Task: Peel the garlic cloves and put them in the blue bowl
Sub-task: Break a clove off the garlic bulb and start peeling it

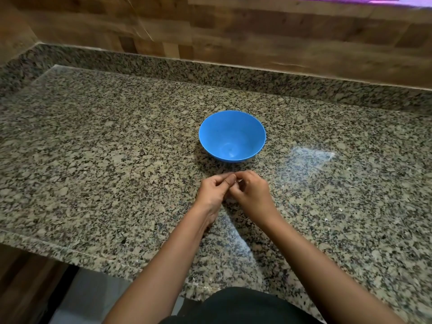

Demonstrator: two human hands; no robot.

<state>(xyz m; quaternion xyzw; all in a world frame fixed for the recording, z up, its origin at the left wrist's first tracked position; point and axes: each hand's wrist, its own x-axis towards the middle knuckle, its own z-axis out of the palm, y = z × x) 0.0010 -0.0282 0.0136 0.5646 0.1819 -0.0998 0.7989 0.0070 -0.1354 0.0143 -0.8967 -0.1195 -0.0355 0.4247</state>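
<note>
Two hands meet just in front of the blue bowl [203, 136], which stands empty on the speckled counter [93, 148]. The left hand [214, 194] and right hand [253, 195] are both curled, fingertips pinched together on something tiny; only a pale sliver shows, which I take for the garlic clove [239, 181]. To peel it well, I'd say one hand should hold steady while the other's thumbnail catches the skin at one end and strips it lengthwise, staying close so the clove drops straight in
</note>
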